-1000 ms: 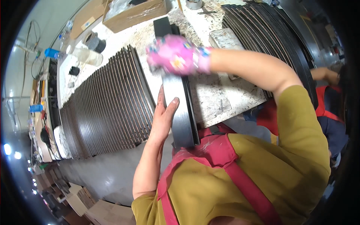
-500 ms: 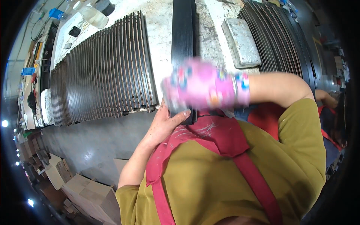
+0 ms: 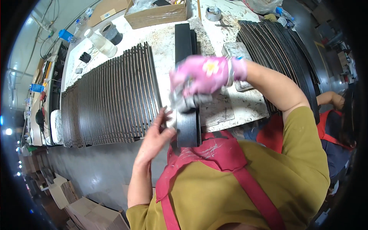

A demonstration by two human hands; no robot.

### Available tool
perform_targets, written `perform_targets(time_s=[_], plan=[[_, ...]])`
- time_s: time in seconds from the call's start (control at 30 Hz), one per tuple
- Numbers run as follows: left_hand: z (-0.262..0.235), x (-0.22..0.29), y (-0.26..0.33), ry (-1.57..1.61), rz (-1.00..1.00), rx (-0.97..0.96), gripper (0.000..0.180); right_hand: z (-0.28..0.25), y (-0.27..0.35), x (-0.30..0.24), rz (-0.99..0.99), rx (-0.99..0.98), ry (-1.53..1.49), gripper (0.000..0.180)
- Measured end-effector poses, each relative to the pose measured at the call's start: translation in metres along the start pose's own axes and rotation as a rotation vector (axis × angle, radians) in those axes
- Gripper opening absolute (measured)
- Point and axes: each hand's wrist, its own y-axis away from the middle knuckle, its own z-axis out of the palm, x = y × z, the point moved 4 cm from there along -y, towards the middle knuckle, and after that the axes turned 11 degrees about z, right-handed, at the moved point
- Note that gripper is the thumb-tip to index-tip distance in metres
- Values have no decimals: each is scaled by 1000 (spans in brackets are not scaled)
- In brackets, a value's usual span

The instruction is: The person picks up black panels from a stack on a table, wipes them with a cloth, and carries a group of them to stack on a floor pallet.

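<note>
A long black board (image 3: 184, 44) lies lengthwise in front of me on a white worktable, with another dark board partly showing under its right edge. My right hand (image 3: 203, 74), in a pink flowered glove, is closed around a crumpled grey rag (image 3: 184, 99) pressed to the board's upper face; motion blurs it. At the left of the board's near end is my bare left hand (image 3: 155, 134), its thumb and fingers apart with nothing visible in them. Whether its fingertips touch the board's edge I cannot tell.
Many dark slats (image 3: 111, 99) stand in a row at the left; more dark strips (image 3: 264, 57) lie at the right beside a wrapped block (image 3: 235, 50). Farther back are a cloudy bottle (image 3: 100, 43), a cardboard box (image 3: 157, 16) and a tape roll (image 3: 213, 13). A co-worker's arm (image 3: 331, 99) shows at right.
My left hand has let go of the board's near end and moved off to its left. My gloved right hand still works on the board with the rag. The view now takes in more of the table's far side.
</note>
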Motion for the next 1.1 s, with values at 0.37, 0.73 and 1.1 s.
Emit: perform_targets(time_s=[0.37,0.73,1.1], plan=[[-49,-21,-109,-1352,23,135,44,-42,29,47,296,595,30,27],[-87,-35,-74,415,-43,347,41,-54,65,70,354,768,-125,29],[-42,48,-44,994,327,156,66,-42,-8,-43,-129,827,481,31]])
